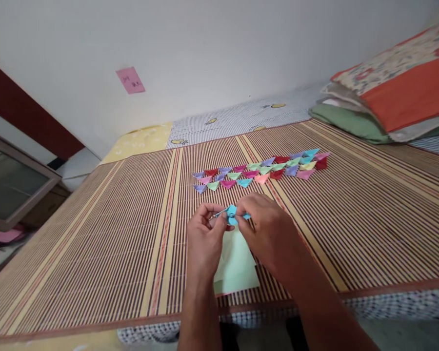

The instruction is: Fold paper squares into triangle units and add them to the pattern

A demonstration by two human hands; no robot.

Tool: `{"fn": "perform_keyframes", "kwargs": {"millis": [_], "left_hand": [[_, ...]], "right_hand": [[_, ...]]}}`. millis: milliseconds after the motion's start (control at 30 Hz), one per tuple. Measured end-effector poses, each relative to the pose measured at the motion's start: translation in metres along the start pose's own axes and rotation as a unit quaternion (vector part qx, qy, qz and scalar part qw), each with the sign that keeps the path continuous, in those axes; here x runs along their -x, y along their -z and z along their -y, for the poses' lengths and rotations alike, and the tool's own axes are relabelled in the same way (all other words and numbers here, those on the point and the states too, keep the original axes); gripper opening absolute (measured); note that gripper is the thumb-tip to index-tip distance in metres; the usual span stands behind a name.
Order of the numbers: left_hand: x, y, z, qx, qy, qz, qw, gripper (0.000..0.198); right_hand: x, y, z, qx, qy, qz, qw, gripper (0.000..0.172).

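A small folded blue paper (231,214) is pinched between both hands, above the striped mat. My left hand (207,239) grips its left end between thumb and fingers. On its right end, my right hand (265,224) closes with thumb and forefinger. Light green paper (237,265) lies on the mat just below and behind the hands. Beyond them, several small folded paper triangles in many colours, among them a magenta one (228,184), lie in slanting rows.
The striped bamboo mat (113,243) covers a bed against a white wall. Folded bedding with an orange pillow (413,92) is piled at the back right. A pink note (130,80) is on the wall. A glass-panelled frame (10,180) stands at the left.
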State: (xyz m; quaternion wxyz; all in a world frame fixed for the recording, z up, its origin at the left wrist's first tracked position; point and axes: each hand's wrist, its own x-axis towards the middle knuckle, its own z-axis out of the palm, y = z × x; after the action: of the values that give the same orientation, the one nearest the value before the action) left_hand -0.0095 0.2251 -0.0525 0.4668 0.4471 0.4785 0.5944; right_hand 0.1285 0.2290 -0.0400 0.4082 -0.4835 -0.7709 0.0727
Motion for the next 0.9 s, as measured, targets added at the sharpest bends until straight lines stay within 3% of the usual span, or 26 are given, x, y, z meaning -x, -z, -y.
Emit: {"fn": "perform_keyframes", "kwargs": {"millis": [900], "left_hand": [[0.0036,-0.0027,-0.0046,-0.019,0.008,0.041,0.999,0.015]], "right_hand": [[-0.0008,0.0009,-0.0038,0.007,0.006,0.041,0.999,0.019]]}}
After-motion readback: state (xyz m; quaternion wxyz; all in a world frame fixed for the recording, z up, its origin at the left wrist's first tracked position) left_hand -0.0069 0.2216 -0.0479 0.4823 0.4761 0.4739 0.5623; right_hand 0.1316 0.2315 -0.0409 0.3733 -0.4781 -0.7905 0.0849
